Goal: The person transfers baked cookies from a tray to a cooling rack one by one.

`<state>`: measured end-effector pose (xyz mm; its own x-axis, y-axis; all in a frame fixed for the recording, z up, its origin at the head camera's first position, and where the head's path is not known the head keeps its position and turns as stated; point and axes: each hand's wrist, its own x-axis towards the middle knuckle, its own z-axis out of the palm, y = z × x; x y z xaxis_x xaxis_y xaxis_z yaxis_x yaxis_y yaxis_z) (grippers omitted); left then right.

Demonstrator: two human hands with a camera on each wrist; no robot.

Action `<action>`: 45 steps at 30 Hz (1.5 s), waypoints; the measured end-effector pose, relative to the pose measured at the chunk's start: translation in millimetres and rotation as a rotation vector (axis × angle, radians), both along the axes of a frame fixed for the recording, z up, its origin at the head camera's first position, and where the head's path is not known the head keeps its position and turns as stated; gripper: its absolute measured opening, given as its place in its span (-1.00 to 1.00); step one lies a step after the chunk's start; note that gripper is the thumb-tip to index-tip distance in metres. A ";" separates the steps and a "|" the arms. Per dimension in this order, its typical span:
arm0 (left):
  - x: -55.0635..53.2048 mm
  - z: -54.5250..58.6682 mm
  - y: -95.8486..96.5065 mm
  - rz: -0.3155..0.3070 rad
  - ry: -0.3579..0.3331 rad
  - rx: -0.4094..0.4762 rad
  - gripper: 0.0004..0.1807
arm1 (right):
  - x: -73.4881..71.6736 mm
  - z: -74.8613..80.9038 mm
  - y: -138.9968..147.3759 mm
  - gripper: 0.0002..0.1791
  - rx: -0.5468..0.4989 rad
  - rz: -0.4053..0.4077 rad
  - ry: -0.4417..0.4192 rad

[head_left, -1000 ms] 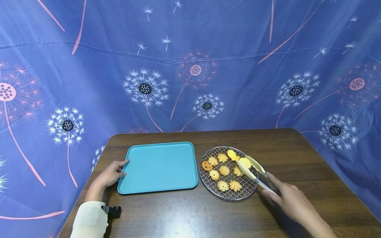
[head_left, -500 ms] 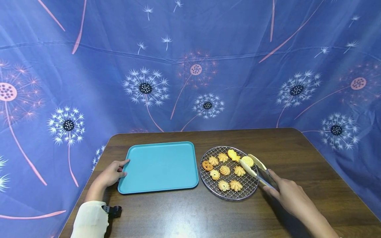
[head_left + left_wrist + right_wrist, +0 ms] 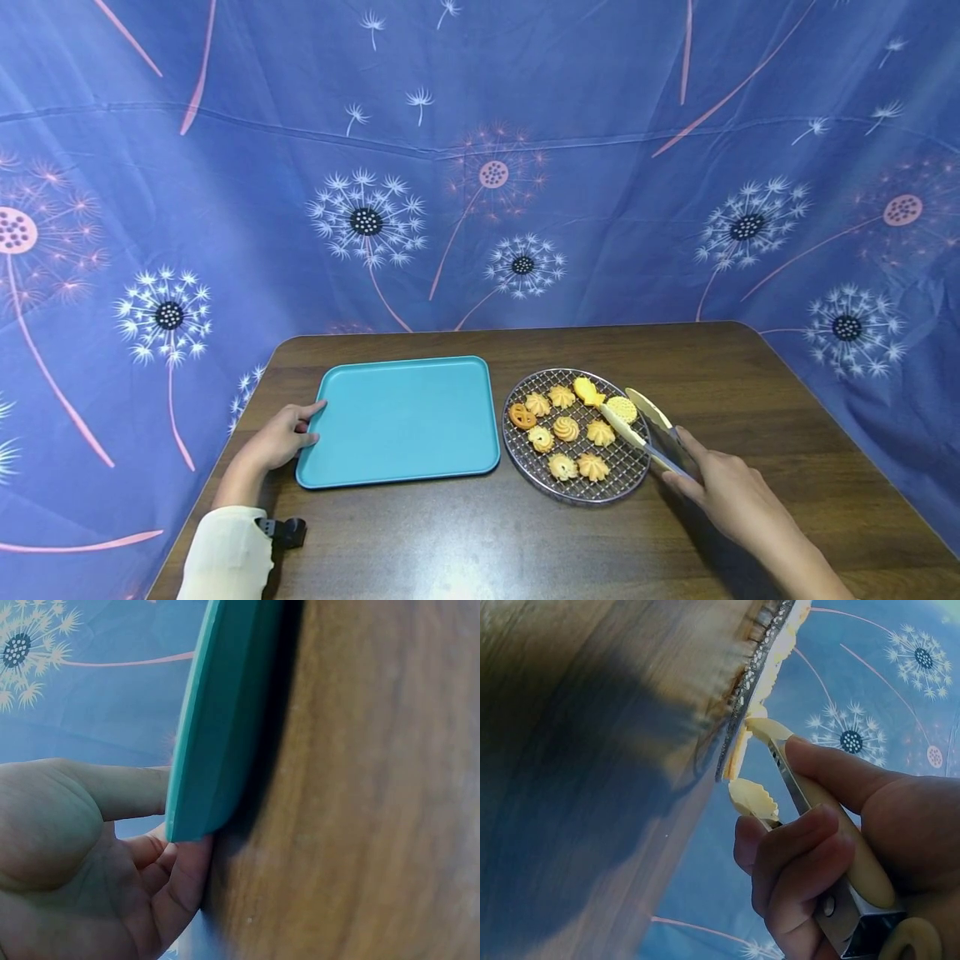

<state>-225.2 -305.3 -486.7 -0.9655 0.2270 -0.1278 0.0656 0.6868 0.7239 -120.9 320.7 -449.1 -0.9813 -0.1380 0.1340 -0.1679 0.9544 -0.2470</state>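
My left hand (image 3: 276, 439) grips the left edge of a teal tray (image 3: 405, 421) that lies on the table. In the left wrist view the thumb is at the upper side of the tray's rim (image 3: 210, 750) and the other fingers curl beneath. My right hand (image 3: 731, 492) holds metal tongs (image 3: 660, 457) with cream tips. Those tips stand spread on either side of a round yellow cookie (image 3: 622, 409) at the right of a round wire rack (image 3: 551, 492). In the right wrist view my fingers wrap around the tongs' handles (image 3: 855, 855).
Several other cookies sit on the rack: a pretzel (image 3: 522, 416), a fish-shaped one (image 3: 587, 391), a swirl (image 3: 566, 429) and star-shaped ones (image 3: 593, 467). The brown wooden table (image 3: 450, 542) ends at a blue dandelion-print cloth (image 3: 480, 100) behind it.
The tongs have shifted slightly right and their tips have spread a little wider around the round cookie. My left hand and the tray stay in place.
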 end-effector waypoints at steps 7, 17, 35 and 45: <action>0.3 0.6 0.3 -0.005 0.011 -0.010 -0.31 | 1.9 0.3 0.4 -0.19 -0.011 -0.001 0.023; -1.7 -2.3 -2.4 -0.008 0.003 -0.011 -0.31 | 3.5 2.0 0.4 -0.20 -0.015 -0.015 0.027; 1.5 -1.5 -1.8 0.004 -0.016 0.019 -0.30 | -2.6 4.2 8.8 -0.08 -0.057 -0.069 0.004; 1.0 -2.6 -3.2 -0.024 -0.030 0.081 -0.29 | -17.0 1.4 19.0 -0.06 -0.060 -0.116 -0.048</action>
